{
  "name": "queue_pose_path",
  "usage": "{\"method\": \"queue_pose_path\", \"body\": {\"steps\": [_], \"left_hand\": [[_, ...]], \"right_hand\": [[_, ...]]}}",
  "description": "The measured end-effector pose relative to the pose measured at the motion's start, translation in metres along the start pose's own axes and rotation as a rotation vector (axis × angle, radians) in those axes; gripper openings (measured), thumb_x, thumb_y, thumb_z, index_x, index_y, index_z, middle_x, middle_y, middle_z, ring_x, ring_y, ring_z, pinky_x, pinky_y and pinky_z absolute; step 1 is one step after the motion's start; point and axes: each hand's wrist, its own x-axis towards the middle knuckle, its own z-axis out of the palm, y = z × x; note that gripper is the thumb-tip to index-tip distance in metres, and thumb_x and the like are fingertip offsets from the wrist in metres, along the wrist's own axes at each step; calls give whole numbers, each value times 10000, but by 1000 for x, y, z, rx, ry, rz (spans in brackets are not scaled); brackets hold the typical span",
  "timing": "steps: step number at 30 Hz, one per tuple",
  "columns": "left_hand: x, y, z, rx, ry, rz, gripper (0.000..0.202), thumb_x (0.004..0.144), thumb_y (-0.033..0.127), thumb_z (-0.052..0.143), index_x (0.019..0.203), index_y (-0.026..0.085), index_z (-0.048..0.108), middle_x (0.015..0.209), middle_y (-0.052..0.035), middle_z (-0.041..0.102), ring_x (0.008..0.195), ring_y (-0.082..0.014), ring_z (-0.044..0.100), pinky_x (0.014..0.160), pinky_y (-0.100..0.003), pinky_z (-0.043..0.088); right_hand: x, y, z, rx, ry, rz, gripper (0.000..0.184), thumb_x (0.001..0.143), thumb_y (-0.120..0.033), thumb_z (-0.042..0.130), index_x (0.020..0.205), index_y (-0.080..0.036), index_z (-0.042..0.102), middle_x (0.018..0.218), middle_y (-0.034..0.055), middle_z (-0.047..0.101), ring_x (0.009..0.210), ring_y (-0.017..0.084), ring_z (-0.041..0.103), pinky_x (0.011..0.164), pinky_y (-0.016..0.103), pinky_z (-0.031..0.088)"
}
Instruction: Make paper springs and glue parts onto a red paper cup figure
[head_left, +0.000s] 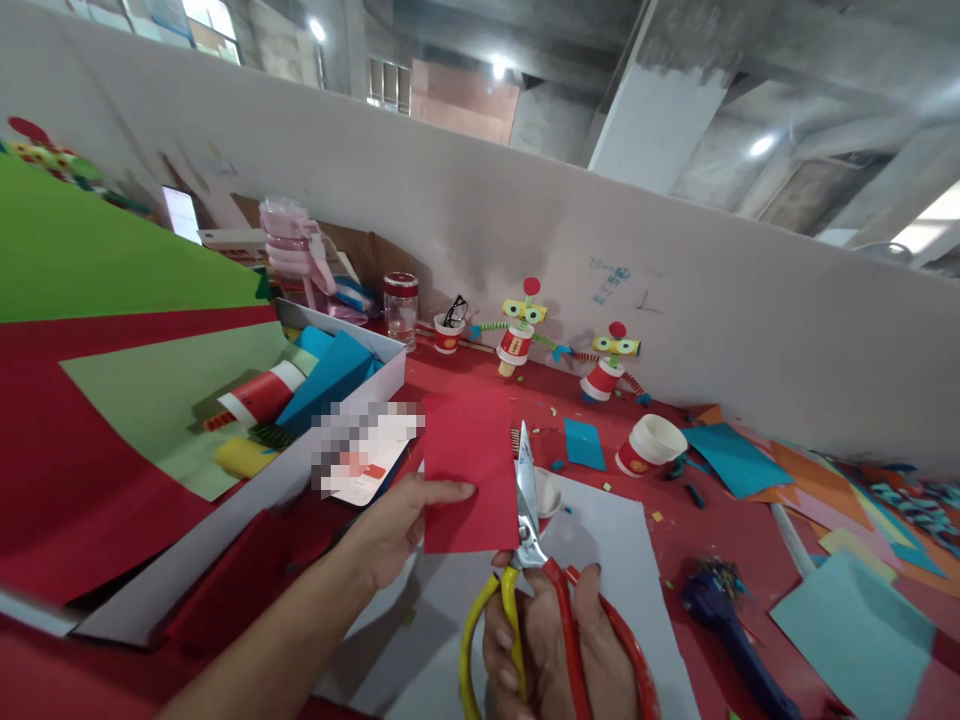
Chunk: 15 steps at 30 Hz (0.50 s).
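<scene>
My left hand [409,515] pinches a red sheet of paper [469,440] by its lower left side, the thumb lying flat on its face. In my right hand [544,640] is a pair of scissors [529,500] with one yellow and one red handle, fingers through the loops. The blades point up along the paper's right edge and look nearly closed; whether they touch the paper I cannot tell. Below both hands lies a white sheet [607,540]. Just behind the scissors stands a white paper cup [548,492], partly hidden.
Two paper-cup figures [516,345] stand by the wall. Stacked cups [651,445], a blue paper piece [584,444] and a dark blue tool [731,625] lie to the right. On the left, a white box [247,510] holds coloured paper; a phone [371,465] is beside it.
</scene>
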Motion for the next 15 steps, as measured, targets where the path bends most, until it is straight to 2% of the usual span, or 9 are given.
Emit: {"method": "queue_pose_path", "body": {"steps": [3, 7, 11, 15], "left_hand": [[3, 10, -6, -87, 11, -55, 356, 611, 257, 792, 931, 123, 712, 855, -138, 744, 735, -270, 708, 642, -333, 576], [5, 19, -6, -140, 101, -14, 363, 668, 287, 760, 983, 121, 687, 804, -122, 747, 687, -257, 709, 617, -330, 584], [5, 18, -3, -144, 122, 1, 363, 670, 303, 762, 974, 124, 677, 806, -117, 747, 679, -253, 709, 637, -339, 590], [3, 15, -2, -46, 107, 57, 357, 650, 288, 779, 948, 114, 686, 832, -128, 747, 710, -259, 711, 650, -329, 587]], "right_hand": [[0, 1, -2, 3, -4, -3, 719, 750, -814, 268, 1057, -213, 518, 771, 34, 538, 554, 113, 450, 385, 172, 318], [-1, 6, -4, -18, 21, -17, 736, 769, -804, 222, 1093, -214, 521, 746, 28, 544, 525, 109, 446, 389, 182, 332], [-1, 8, -6, -137, 92, -7, 754, 758, -815, 192, 1103, -246, 548, 697, 8, 546, 474, 99, 437, 388, 196, 328], [-2, 5, -4, -284, 125, 26, 725, 769, -792, 168, 1059, -288, 601, 697, 26, 589, 491, 123, 522, 374, 217, 300]]}}
